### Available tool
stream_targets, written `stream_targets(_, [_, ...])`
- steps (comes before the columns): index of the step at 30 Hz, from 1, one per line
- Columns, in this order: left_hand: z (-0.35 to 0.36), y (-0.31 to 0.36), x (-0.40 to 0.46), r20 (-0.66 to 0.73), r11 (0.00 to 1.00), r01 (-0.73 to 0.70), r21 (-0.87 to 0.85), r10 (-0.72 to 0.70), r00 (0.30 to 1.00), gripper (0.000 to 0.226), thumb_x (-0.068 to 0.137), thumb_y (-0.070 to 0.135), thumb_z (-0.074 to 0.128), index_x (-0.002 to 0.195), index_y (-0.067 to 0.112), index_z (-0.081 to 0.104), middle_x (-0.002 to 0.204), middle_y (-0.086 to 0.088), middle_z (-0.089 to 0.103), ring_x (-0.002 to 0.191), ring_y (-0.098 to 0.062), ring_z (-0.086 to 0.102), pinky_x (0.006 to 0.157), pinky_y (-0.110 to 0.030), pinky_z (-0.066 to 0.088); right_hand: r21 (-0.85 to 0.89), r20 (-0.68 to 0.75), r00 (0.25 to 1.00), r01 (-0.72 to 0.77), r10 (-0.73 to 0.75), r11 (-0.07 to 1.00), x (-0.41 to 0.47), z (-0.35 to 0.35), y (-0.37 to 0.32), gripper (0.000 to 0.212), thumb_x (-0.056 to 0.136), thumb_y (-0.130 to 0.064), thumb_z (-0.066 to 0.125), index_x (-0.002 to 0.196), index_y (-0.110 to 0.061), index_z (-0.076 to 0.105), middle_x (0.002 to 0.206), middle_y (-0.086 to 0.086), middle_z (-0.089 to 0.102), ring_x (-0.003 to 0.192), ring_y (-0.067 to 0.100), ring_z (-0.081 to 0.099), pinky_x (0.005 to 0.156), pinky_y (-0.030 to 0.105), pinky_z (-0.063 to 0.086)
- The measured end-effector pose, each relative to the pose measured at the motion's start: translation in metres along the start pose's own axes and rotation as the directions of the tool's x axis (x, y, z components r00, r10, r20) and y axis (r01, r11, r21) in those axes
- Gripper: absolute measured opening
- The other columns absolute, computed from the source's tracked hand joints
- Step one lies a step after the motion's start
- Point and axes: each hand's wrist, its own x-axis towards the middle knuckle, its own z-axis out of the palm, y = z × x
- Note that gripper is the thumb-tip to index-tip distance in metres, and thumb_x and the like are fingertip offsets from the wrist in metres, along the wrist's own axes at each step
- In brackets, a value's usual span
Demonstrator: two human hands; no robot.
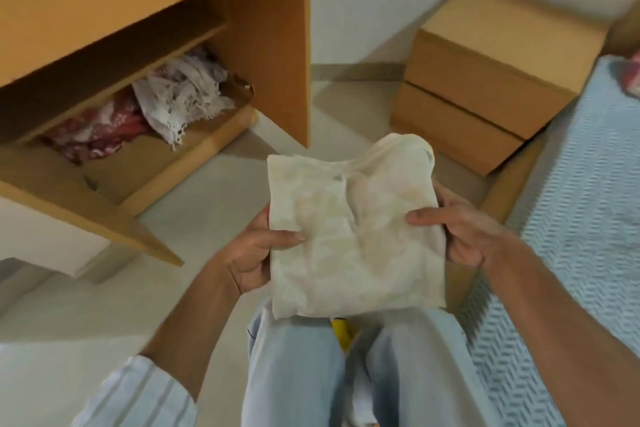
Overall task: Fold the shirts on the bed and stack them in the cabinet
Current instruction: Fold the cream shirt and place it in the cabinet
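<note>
The folded shirt (356,229) is held in the air above the knees, between the bed (571,218) and the cabinet (263,45). It is gripped at both side edges: the left hand (256,250) and the right hand (460,229) each pinch it, thumb on top, fingers curled beneath, so that the folds are kept flat during carrying. Loose clothes (166,104) are seen on the open cabinet shelf, judged to be the destination.

- One head-worn view looks steeply down and forward, close over the person's hands and knees.
- It faces the floor (207,204), cabinet (242,28) at left, bed (571,218) at right.
</note>
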Motion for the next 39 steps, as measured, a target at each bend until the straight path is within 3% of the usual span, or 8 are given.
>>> stream_targets(6, [-0.011,0.071,-0.002,-0.151,0.995,0.096,-0.028,-0.099,0.983,0.075,0.072,-0.008,0.064,0.141,0.018,0.051,0.126,-0.015,0.067,0.112,-0.036,0.067,0.082,-0.049,0.059,0.062,0.029,0.992,-0.123,0.121,0.99,0.038,0.038,-0.052,0.071,0.076,0.015,0.06,0.137,-0.021,0.052,0.123,0.014,0.069,0.108,0.034,0.069,0.079,0.046,0.061])
stream_targets(9, [0.011,0.131,-0.033,-0.168,0.991,0.13,-0.04,-0.135,0.977,0.076,0.072,-0.009,0.065,0.141,0.019,0.051,0.13,-0.018,0.065,0.113,-0.04,0.065,0.083,-0.052,0.058,0.086,0.067,0.985,-0.166,0.16,0.982,0.015,0.066,-0.101,0.073,0.078,0.018,0.06,0.14,-0.021,0.051,0.128,0.018,0.065,0.113,0.039,0.066,0.085,0.052,0.059])
stream_targets(20, [0.128,0.354,-0.143,-0.228,0.996,0.027,-0.087,-0.046,0.973,0.076,0.07,-0.009,0.067,0.141,0.012,0.052,0.129,-0.023,0.064,0.113,-0.042,0.064,0.086,-0.052,0.057,0.129,0.26,0.952,-0.198,0.159,0.972,-0.082,0.154,-0.329,0.079,0.081,0.019,0.057,0.143,-0.03,0.048,0.133,0.018,0.063,0.119,0.043,0.062,0.088,0.056,0.056])
stream_targets(27, [0.156,0.406,-0.16,-0.28,0.991,-0.077,-0.107,0.044,0.959,0.062,0.07,-0.013,0.066,0.127,0.012,0.062,0.116,-0.019,0.071,0.1,-0.038,0.071,0.075,-0.05,0.06,0.024,0.379,0.915,-0.158,0.138,0.987,-0.071,0.178,-0.391,0.078,0.079,0.015,0.063,0.142,-0.03,0.049,0.137,0.02,0.059,0.124,0.044,0.058,0.105,0.064,0.042])
stream_targets(31, [0.157,0.426,-0.164,-0.321,0.987,-0.133,-0.093,0.097,0.942,0.057,0.078,-0.019,0.06,0.126,0.011,0.062,0.114,-0.019,0.072,0.098,-0.037,0.072,0.072,-0.048,0.061,-0.045,0.401,0.904,-0.145,0.151,0.988,-0.058,0.19,-0.413,0.085,0.073,0.011,0.069,0.144,-0.029,0.046,0.136,0.02,0.06,0.123,0.042,0.059,0.104,0.061,0.045])
stream_targets(33, [0.153,0.433,-0.162,-0.346,0.985,-0.137,-0.108,0.092,0.934,0.06,0.075,-0.017,0.064,0.128,0.012,0.06,0.114,-0.018,0.072,0.097,-0.037,0.072,0.07,-0.046,0.061,-0.078,0.408,0.9,-0.133,0.153,0.988,-0.049,0.196,-0.423,0.086,0.072,0.011,0.07,0.144,-0.031,0.046,0.135,0.019,0.061,0.122,0.041,0.06,0.101,0.059,0.048])
stream_targets(36, [0.137,0.446,-0.155,-0.369,0.983,-0.128,-0.133,0.07,0.927,0.07,0.068,-0.006,0.072,0.134,0.015,0.057,0.121,-0.019,0.069,0.106,-0.039,0.069,0.077,-0.051,0.059,-0.117,0.425,0.89,-0.128,0.166,0.985,-0.026,0.206,-0.438,0.087,0.073,0.014,0.068,0.144,-0.03,0.046,0.134,0.019,0.061,0.12,0.041,0.061,0.096,0.057,0.052])
stream_targets(39, [0.121,0.459,-0.142,-0.42,0.98,-0.152,-0.129,0.085,0.904,0.068,0.072,-0.012,0.07,0.132,0.017,0.058,0.115,-0.016,0.073,0.099,-0.035,0.072,0.073,-0.047,0.06,-0.142,0.445,0.876,-0.136,0.186,0.98,0.006,0.22,-0.452,0.092,0.071,0.016,0.066,0.146,-0.031,0.043,0.135,0.021,0.059,0.12,0.044,0.06,0.096,0.06,0.051])
